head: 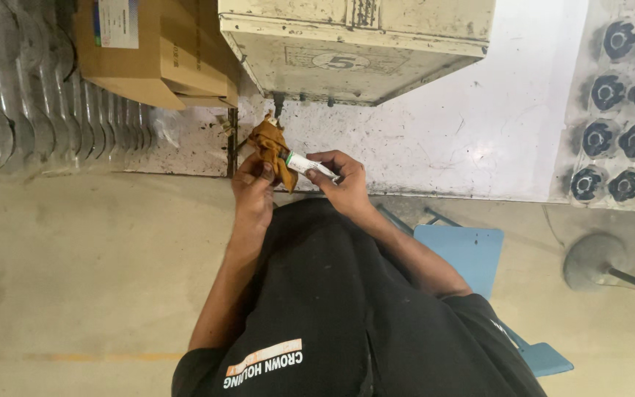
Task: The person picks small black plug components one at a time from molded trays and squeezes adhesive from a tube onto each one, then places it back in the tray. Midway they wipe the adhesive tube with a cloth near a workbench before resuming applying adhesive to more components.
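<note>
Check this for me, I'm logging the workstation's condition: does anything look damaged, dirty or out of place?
The white bench is scuffed and stained dark near the cream metal box, whose paint is chipped. The cloth in the left hand looks crumpled. The right hand holds a white tube.

Just beyond our hands, a grimy metal box (354,48) overhangs the white bench top (508,110) and blocks the way straight ahead. To its left a cardboard box (152,51) and a row of metal blades (31,95) close that side. We see open bench surface right of the metal box, up to the tray of black knobs (626,110). Below, the blue chair (464,254) crowds our right elbow.
</note>
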A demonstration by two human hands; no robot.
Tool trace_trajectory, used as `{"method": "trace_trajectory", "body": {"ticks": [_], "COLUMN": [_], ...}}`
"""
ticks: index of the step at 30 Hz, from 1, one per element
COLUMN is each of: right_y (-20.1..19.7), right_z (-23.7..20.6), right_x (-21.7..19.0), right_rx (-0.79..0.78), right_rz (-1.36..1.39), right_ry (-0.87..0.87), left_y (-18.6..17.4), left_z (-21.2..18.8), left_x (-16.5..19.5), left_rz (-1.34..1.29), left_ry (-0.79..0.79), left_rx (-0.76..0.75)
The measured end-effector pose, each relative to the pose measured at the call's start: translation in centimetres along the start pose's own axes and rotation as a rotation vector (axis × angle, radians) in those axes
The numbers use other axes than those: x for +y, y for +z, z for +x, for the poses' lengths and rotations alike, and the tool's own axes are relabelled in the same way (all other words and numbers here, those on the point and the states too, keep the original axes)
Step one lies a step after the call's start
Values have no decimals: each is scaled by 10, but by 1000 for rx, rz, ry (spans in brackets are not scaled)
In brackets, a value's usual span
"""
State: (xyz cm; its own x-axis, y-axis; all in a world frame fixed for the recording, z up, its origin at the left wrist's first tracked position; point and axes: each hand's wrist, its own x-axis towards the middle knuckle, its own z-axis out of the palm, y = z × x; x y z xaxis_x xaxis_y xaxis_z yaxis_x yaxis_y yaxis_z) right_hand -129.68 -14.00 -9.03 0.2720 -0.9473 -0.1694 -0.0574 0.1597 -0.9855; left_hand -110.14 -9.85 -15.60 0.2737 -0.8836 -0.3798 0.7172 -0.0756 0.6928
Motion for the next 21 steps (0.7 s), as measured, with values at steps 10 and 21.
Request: {"method": "trace_trajectory", "body": {"ticks": [10, 21], "right_y": [-4, -21], "right_z": [-8, -29], "right_x": [-1, -10], "right_rx": [-125, 11], "right_rz": [355, 274], "right_ry": [222, 124], "left_y": [25, 70], "left_z": [-16, -48], "left_x": [18, 47], "left_rz": [780, 584], "left_ry": [458, 645], "left_rx": [20, -56]}}
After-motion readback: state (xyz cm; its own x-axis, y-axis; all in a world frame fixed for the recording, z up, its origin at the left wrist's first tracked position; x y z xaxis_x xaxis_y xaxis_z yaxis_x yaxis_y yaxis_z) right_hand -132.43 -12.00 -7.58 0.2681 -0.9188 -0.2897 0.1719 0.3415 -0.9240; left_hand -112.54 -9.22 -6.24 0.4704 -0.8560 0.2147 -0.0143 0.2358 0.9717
